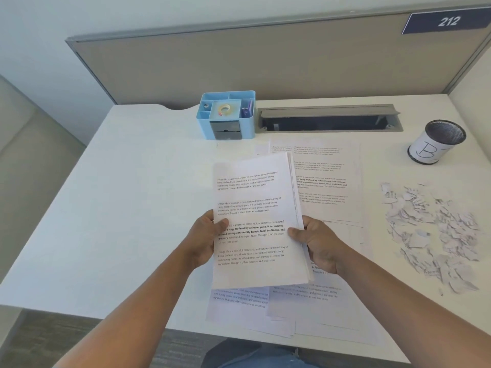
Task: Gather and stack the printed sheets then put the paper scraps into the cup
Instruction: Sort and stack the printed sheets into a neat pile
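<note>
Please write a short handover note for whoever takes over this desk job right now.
Left hand: grips the left edge of the held stack, thumb on top.
Right hand: grips the stack's right edge.
Loose printed sheets lie on the desk under and behind the stack, some near the front edge.
Paper scraps sit in a pile at the right; the cup marked B stands behind them.
Done: part of the sheets gathered.
Left: collect the other sheets, set the stack down, move the scraps into the cup.
</note>
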{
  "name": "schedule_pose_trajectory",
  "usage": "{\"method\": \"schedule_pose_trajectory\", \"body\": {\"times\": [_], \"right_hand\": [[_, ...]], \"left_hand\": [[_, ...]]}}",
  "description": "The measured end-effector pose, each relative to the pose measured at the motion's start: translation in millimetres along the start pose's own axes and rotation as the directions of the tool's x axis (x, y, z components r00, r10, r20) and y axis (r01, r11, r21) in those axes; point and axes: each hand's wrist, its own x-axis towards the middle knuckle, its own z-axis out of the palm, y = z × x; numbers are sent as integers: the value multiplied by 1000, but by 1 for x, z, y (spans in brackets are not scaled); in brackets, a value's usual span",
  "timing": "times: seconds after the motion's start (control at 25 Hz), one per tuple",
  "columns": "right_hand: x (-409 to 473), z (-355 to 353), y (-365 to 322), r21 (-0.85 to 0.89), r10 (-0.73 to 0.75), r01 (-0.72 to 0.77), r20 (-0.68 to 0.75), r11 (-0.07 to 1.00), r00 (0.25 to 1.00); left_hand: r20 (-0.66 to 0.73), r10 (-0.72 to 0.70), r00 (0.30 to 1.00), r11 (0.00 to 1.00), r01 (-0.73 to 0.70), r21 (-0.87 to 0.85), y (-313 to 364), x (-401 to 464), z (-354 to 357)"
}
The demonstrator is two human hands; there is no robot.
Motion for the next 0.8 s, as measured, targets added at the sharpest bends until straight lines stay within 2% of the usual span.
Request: {"method": "schedule_pose_trajectory", "body": {"times": [0.12, 0.24, 0.44, 0.48, 0.56, 0.68, 0.8], "right_hand": [[5, 2, -8, -2, -36, 36, -34, 999, 999], [8, 3, -18, -38, -54, 53, -17, 998, 998], [22, -8, -35, -79, -16, 16, -8, 997, 1000], [26, -14, -38, -92, -23, 18, -50, 996, 998], [36, -29, -47, -147, -75, 42, -222, 988, 972], [53, -58, -64, -287, -187, 41, -501, 957, 845], [69, -84, -79, -358, -254, -1, -663, 934, 704]], "left_hand": [[53, -62, 997, 996, 66, -64, 4, 4, -2], [125, -103, 987, 992, 111, -59, 8, 12, -4], [47, -50, 998, 998, 48, 44, 14, 41, 0], [29, -40, 999, 998, 38, 59, 15, 48, 1], [-15, -36, 999, 997, 37, 67, 16, 63, 3], [-74, -54, 996, 994, 60, 92, 18, 83, 1], [-136, -64, 989, 988, 82, 132, 19, 102, -5]]}}
